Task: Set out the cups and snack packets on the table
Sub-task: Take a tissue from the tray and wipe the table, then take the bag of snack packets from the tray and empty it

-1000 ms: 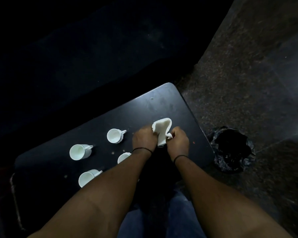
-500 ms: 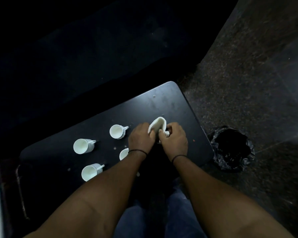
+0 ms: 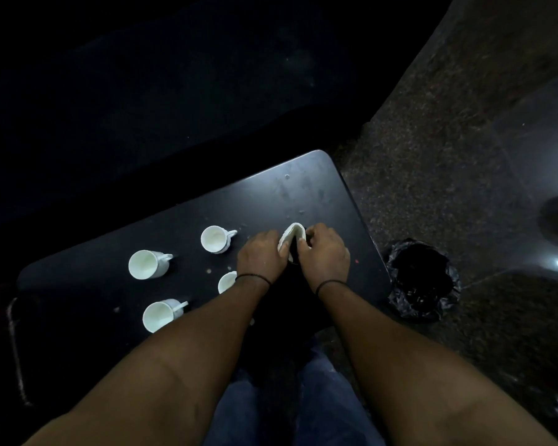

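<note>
Right now a folded white cloth [image 3: 292, 235] sits pinched between both hands above the right part of the black table [image 3: 316, 194]. Left hand [image 3: 261, 254] grips its left edge with curled fingers; right hand [image 3: 324, 254] curls round its right edge. 4 white cups stand to the left: far cup [image 3: 216, 239], left cup [image 3: 147, 264], near cup [image 3: 160, 314], and a cup partly hidden by the left wrist [image 3: 226, 282]. A bin lined with black plastic [image 3: 422, 278] stands on the floor just beside the table's right edge.
</note>
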